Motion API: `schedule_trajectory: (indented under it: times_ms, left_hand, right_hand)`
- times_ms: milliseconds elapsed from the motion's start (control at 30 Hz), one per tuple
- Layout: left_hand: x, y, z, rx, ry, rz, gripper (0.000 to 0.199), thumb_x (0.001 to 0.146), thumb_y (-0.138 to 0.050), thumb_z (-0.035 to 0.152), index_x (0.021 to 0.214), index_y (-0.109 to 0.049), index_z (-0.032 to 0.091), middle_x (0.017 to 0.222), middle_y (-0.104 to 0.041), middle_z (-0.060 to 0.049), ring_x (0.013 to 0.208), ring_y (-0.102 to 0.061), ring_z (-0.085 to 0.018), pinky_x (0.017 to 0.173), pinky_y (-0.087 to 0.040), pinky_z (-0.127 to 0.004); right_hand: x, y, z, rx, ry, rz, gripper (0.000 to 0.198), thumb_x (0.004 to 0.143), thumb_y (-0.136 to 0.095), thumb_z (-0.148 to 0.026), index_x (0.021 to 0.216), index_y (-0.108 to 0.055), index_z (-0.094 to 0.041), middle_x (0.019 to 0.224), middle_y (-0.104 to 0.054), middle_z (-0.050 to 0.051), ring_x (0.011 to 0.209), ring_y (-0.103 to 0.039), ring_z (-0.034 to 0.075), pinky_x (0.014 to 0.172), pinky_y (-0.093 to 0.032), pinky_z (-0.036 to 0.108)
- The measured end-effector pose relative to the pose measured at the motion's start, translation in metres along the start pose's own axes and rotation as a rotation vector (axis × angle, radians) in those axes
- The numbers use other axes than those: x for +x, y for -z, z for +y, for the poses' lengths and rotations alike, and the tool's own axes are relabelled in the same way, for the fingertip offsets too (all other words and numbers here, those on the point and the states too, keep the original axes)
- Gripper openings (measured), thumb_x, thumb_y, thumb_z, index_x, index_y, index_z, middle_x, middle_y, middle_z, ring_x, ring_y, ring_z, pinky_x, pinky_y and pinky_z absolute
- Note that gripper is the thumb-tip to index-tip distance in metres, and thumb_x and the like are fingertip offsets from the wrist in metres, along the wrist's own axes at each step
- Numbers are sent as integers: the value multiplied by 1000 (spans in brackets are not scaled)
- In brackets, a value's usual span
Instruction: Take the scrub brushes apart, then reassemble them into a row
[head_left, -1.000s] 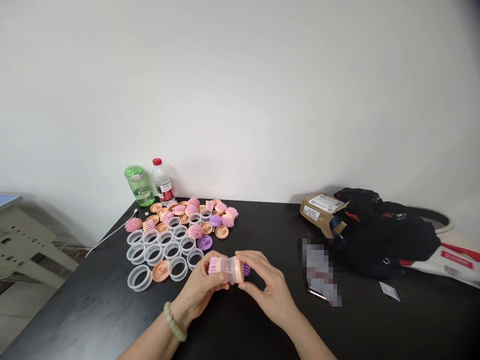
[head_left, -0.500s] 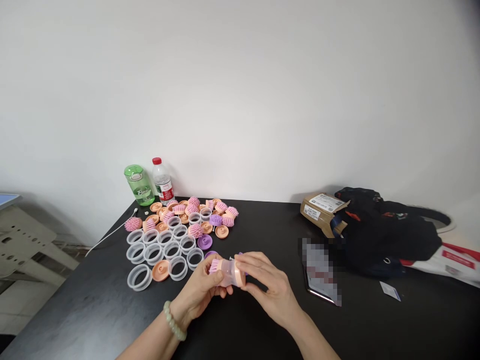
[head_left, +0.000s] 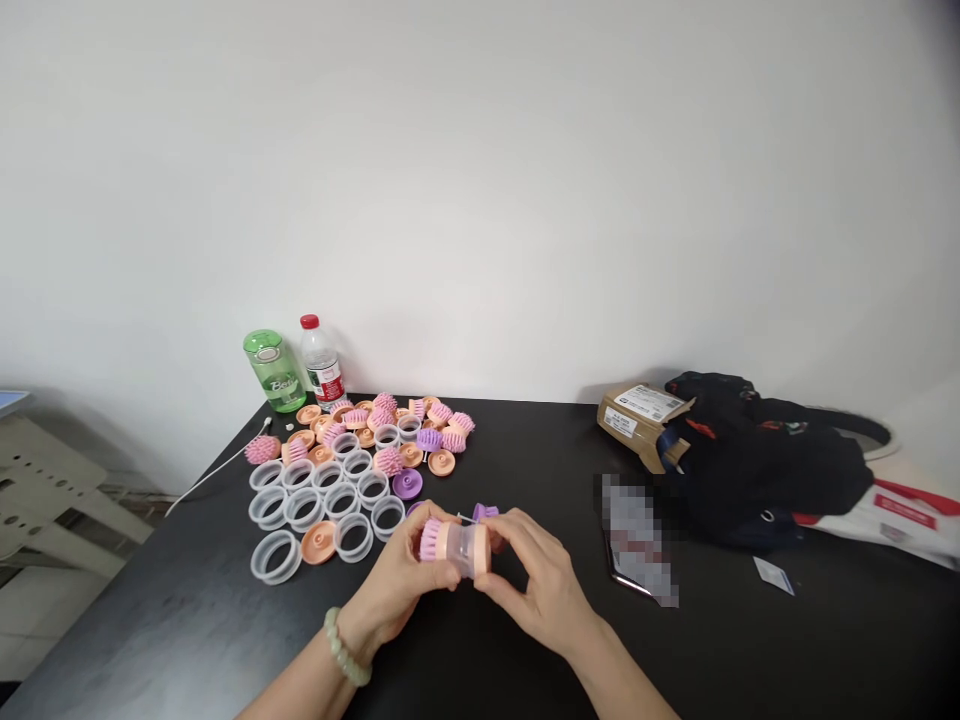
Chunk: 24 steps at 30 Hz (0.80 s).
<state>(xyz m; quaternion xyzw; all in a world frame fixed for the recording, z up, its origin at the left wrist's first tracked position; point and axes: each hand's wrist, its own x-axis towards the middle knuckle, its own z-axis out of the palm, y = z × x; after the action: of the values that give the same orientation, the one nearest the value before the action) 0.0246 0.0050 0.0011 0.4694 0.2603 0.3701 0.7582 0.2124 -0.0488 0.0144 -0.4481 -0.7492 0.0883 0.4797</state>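
Observation:
Between my two hands is a small scrubbing brush (head_left: 461, 548), lying sideways, with pink bristles on the left, a clear ring in the middle and a peach cap on the right. My left hand (head_left: 409, 575) closes round the bristle end. Fingers and thumb of my right hand (head_left: 536, 575) pinch the peach cap. Just behind the brush a purple piece (head_left: 485, 512) shows in part. To the left lie several clear plastic rings (head_left: 274, 557), a peach cap (head_left: 319, 542) and a purple cap (head_left: 407, 484). Pink bristle heads (head_left: 388, 461) are heaped farther back.
A green container (head_left: 275, 372) and a red-capped bottle (head_left: 322, 365) stand by the wall. On the right of the black table (head_left: 525, 450) are a brown package (head_left: 637, 425), a blurred phone (head_left: 637, 545), a black bag (head_left: 772, 480) and a small white packet (head_left: 773, 576).
The brush has turned a little in my hands, so more of its clear ring and cap shows. My right fingers have shifted on the cap. The view has moved slightly.

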Motion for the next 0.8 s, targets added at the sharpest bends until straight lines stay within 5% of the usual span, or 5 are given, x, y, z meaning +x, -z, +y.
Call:
schedule_trajectory:
  times_ms: [267,400,500,633,800]
  left_hand:
    - [0,4,0,258,-194,50,47,57,-91,24,99,-70,24,101,-61,-2,88,-58,-20,76,-46,-28]
    - [-1,-2,0,204,-130,126,49,57,-91,28,100,-69,24,100,-66,-2,84,-60,-20,74,-46,-28]
    - [-2,-5,2,163,-97,211,51,58,-91,31,102,-67,24,94,-69,-1,83,-61,-20,75,-46,-28]
    - [-1,-7,5,123,-76,240,51,59,-90,33,102,-65,24,89,-70,0,79,-61,-18,75,-46,-27]
    - [-1,-10,4,127,-97,233,55,55,-91,35,102,-65,25,89,-70,0,79,-60,-18,74,-46,-26]
  right_hand:
    - [1,-17,-3,81,-372,-36,42,98,-45,-46,66,-56,-21,58,-58,-2,50,-56,13,49,-45,23]
    - [-2,-16,1,15,-277,21,53,99,-31,-60,102,-66,-21,82,-70,5,69,-65,19,61,-53,30]
    - [-3,-11,2,37,-143,46,67,94,-36,-69,138,-48,-21,116,-66,14,96,-66,25,75,-58,36]
    - [0,-8,0,-19,17,10,64,92,-55,-57,144,-43,-21,131,-60,15,118,-55,31,98,-50,49]
    - [-2,-13,2,-53,-42,22,45,94,-59,-43,133,-52,-21,113,-68,12,100,-62,27,87,-56,43]
